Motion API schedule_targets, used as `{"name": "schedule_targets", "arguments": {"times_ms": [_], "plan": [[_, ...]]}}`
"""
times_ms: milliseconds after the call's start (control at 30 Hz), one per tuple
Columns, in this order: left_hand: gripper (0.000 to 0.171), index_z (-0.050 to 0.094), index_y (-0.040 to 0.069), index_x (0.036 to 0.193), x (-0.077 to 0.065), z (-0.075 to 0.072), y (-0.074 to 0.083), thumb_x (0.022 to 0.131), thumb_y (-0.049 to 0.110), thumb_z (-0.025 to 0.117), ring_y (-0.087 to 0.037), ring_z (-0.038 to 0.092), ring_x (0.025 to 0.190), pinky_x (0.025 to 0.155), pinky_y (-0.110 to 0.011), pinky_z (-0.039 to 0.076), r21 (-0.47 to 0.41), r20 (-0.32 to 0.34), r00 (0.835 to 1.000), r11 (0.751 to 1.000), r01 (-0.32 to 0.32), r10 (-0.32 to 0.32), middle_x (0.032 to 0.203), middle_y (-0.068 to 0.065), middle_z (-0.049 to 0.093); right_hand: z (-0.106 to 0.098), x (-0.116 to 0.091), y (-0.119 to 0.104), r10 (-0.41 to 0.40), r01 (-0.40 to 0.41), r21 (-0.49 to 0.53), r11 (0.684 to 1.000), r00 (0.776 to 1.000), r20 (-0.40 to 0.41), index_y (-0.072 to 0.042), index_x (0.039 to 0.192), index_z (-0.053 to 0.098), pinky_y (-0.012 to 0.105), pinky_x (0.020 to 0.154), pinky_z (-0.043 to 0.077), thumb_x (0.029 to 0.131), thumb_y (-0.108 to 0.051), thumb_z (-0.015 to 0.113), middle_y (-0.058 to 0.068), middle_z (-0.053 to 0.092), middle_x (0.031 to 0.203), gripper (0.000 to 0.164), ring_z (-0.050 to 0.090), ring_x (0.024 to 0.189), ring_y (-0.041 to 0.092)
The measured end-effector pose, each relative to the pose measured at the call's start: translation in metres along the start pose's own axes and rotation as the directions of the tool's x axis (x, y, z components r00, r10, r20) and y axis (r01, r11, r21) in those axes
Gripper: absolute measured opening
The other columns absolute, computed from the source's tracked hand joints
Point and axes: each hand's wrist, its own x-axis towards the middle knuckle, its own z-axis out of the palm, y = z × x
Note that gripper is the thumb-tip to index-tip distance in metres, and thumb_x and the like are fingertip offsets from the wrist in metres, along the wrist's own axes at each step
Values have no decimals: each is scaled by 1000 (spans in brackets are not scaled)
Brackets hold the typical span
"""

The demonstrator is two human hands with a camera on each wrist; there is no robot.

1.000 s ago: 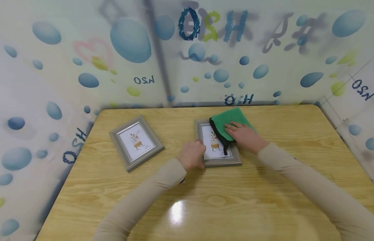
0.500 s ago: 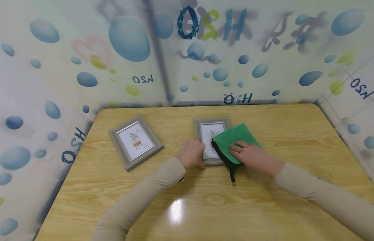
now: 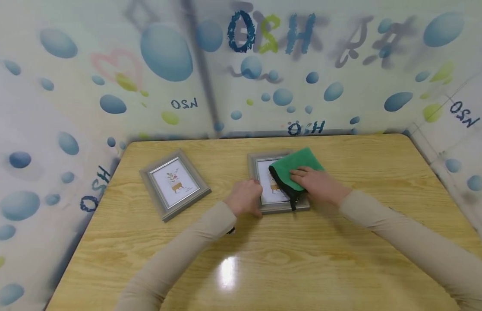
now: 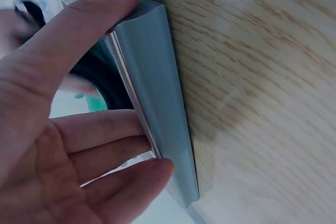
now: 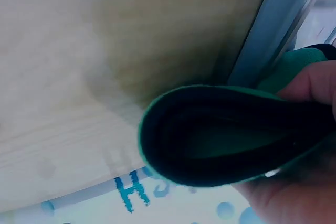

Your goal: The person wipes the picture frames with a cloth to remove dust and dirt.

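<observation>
My left hand (image 3: 244, 196) grips the near left corner of a grey picture frame (image 3: 279, 210) that lies flat on the table. In the left wrist view its thumb lies over one edge of the frame (image 4: 152, 72), and the fingertips (image 4: 160, 169) touch the adjoining side. A green cloth with black edging (image 3: 299, 160) lies folded over the frame's right part, hiding some of the plant print. My right hand (image 3: 320, 185) holds the cloth and presses it on the frame. The cloth's folded edge (image 5: 157, 135) bulges out between thumb and fingers in the right wrist view.
A second, matching picture frame (image 3: 202, 195) lies at an angle on the left of the wooden table (image 3: 287, 263). Walls with blue drops and lettering (image 3: 283, 97) stand behind the table and at both sides.
My right hand slid the cloth toward the near right corner of the frame, then back up and left. The left hand and both frames have stayed in place.
</observation>
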Motion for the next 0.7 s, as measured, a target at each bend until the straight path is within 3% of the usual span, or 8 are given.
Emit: {"name": "schedule_targets", "arguments": {"times_ms": [233, 433, 567, 700], "plan": [[45, 66, 10, 79, -1, -2, 1, 60, 43, 90, -15, 60, 78, 63, -30, 54, -2, 40, 999, 1000, 0, 0, 87, -2, 63, -2, 38, 23, 110, -112, 85, 990, 994, 24, 8, 133, 50, 50, 105, 34, 88, 4, 62, 23, 46, 140, 46, 40, 130, 41], [46, 69, 7, 85, -1, -4, 2, 61, 38, 91, -17, 59, 82, 67, -30, 54, -39, 50, 999, 999, 0, 2, 92, -5, 64, -6, 53, 28, 151, -153, 70, 986, 988, 37, 8, 132, 51, 49, 106, 33, 88, 4, 62, 24, 48, 138, 45, 43, 128, 40], [50, 70, 6, 88, -2, -4, 1, 60, 42, 91, -17, 58, 82, 67, -28, 53, -45, 41, 999, 999, 5, -3, 94, -6, 64, -5, 50, 25, 139, -140, 41, 989, 989, 41, 7, 133, 51, 50, 105, 34, 88, 3, 60, 23, 46, 140, 46, 40, 130, 41], [51, 68, 8, 84, -1, -1, 2, 59, 47, 89, -16, 56, 81, 62, -28, 52, -43, 33, 999, 999, 4, -3, 92, -5, 62, 1, 30, 16, 92, -93, 16, 996, 995, 26, 5, 134, 51, 52, 99, 41, 87, 3, 63, 21, 46, 141, 49, 39, 130, 42]]}}
